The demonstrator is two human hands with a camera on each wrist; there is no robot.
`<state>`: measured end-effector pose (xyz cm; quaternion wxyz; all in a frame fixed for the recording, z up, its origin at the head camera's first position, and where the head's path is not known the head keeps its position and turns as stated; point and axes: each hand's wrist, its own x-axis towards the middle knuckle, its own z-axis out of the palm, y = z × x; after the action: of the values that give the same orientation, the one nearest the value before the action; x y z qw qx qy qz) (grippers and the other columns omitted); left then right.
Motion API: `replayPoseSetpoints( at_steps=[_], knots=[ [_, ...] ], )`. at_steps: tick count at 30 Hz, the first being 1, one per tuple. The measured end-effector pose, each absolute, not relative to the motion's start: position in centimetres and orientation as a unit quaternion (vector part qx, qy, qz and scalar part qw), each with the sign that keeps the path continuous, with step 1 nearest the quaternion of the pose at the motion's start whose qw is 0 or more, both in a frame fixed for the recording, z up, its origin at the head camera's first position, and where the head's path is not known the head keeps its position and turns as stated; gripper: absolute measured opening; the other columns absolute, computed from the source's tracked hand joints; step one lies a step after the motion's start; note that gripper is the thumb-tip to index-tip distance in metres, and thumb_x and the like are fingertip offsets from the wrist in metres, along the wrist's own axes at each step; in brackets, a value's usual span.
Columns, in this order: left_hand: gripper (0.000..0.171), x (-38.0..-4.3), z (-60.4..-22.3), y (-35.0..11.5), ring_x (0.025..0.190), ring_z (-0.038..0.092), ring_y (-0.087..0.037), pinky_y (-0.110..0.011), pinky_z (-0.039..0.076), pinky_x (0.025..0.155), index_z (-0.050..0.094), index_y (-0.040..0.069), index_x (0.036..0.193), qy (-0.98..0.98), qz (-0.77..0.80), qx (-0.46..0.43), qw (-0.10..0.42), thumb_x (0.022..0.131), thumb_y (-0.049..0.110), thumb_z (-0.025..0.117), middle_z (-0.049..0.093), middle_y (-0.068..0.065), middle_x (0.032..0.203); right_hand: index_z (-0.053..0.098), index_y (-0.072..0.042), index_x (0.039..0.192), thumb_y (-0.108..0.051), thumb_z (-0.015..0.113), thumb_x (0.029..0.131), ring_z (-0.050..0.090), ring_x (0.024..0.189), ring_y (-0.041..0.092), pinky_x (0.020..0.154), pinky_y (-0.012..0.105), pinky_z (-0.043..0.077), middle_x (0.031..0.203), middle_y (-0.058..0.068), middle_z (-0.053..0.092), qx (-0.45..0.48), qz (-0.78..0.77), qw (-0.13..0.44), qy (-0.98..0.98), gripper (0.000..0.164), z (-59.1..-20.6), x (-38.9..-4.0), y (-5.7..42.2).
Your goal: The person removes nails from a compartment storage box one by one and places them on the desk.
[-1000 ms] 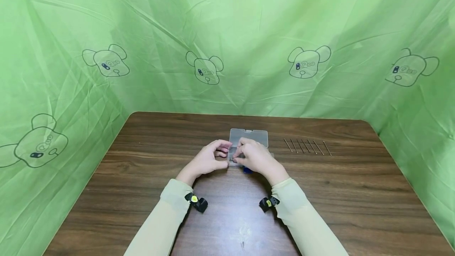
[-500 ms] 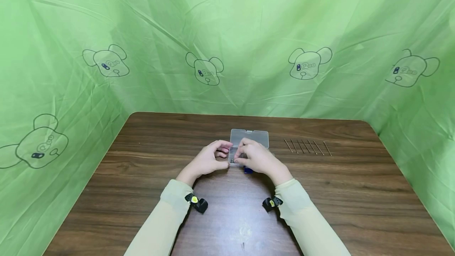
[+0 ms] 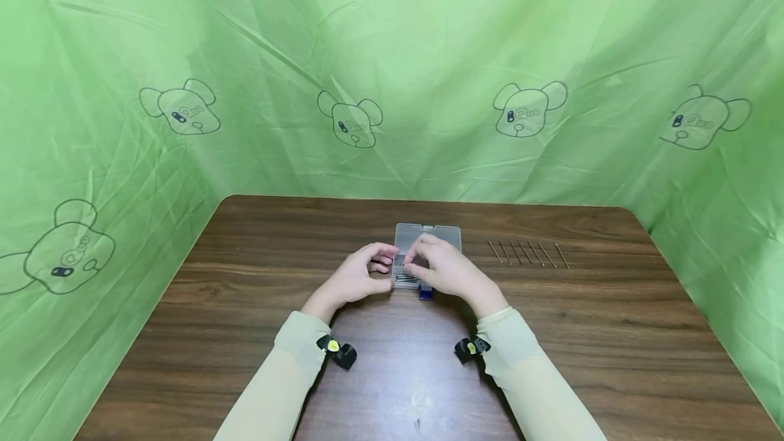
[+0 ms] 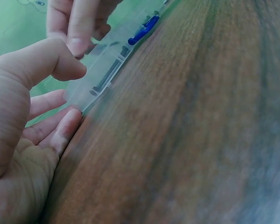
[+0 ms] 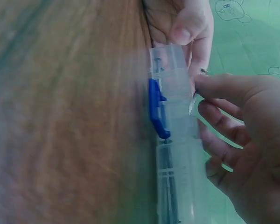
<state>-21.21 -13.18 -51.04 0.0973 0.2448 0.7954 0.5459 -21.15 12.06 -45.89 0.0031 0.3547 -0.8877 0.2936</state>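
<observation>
A clear plastic compartment box (image 3: 399,284) lies on the table with its lid raised at the back. My left hand (image 3: 358,272) curls round the box's left end, thumb at the near corner and fingers at the far one. Dark screws (image 4: 105,77) lie in its front compartments. Above the box, my right hand (image 3: 446,269) has thumb and index finger together. In the right wrist view, a small metal screw (image 5: 203,71) shows at the right thumb tip, pinched there and mostly hidden. A blue latch (image 5: 155,105) hangs on the box's front.
Several long thin screws (image 3: 530,254) lie in a slanted row on the wooden table (image 3: 612,332), right of the box. A green cloth (image 3: 429,33) with drawn bear heads hangs behind the table and along both sides.
My right hand has lifted slightly and drawn back to the right from the front compartment, so more of the screws inside and the blue latch show. My left hand stays at the box.
</observation>
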Motion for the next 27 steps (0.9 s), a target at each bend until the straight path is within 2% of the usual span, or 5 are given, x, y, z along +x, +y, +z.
replayPoseSetpoints(
  at_steps=[6,10,17,22,27],
  knots=[
    [0.064,-21.1,-51.1,-13.3,0.121,0.067,-0.039,-0.049,0.059,0.108,0.061,-0.003,0.147,0.789,0.556,0.243,0.097,0.085,-0.004,0.08,0.065,-0.024,0.138,0.072,-0.011,0.108,-0.018,0.073,0.106,0.066,0.095,0.017,0.086,0.038,0.061,0.106,0.0,0.071,0.337,0.327,0.017,-0.883,0.007,-45.4,-21.3,12.4],
    [0.067,-21.0,-50.8,-13.3,0.122,0.065,-0.039,-0.05,0.058,0.109,0.059,-0.004,0.148,0.79,0.551,0.249,0.102,0.085,-0.003,0.081,0.063,-0.024,0.14,0.071,-0.01,0.111,-0.018,0.07,0.108,0.066,0.092,0.014,0.083,0.036,0.061,0.101,-0.002,0.071,0.328,0.343,0.007,-0.88,0.008,-45.1,-21.5,12.7],
    [0.066,-21.0,-50.8,-13.1,0.12,0.065,-0.032,-0.04,0.06,0.108,0.061,-0.001,0.146,0.799,0.54,0.246,0.095,0.086,0.004,0.089,0.064,-0.019,0.137,0.07,-0.009,0.112,-0.017,0.069,0.108,0.066,0.088,0.014,0.079,0.035,0.06,0.095,-0.003,0.07,0.319,0.358,0.0,-0.878,0.009,-44.8,-21.6,13.2],
    [0.065,-21.1,-51.1,-13.0,0.118,0.066,-0.026,-0.033,0.06,0.105,0.062,0.0,0.145,0.807,0.532,0.243,0.087,0.086,0.006,0.09,0.067,-0.016,0.134,0.071,-0.01,0.114,-0.017,0.069,0.109,0.067,0.089,0.015,0.079,0.035,0.06,0.097,-0.002,0.071,0.3,0.361,-0.001,-0.883,0.01,-44.6,-21.6,13.5],
    [0.065,-21.0,-51.0,-13.0,0.117,0.066,-0.024,-0.031,0.06,0.105,0.063,0.002,0.145,0.808,0.533,0.233,0.092,0.086,0.007,0.09,0.067,-0.014,0.133,0.071,-0.009,0.115,-0.014,0.07,0.105,0.067,0.091,0.014,0.079,0.033,0.059,0.101,-0.001,0.072,0.288,0.363,0.004,-0.886,0.011,-44.3,-21.7,14.0]
  ],
)
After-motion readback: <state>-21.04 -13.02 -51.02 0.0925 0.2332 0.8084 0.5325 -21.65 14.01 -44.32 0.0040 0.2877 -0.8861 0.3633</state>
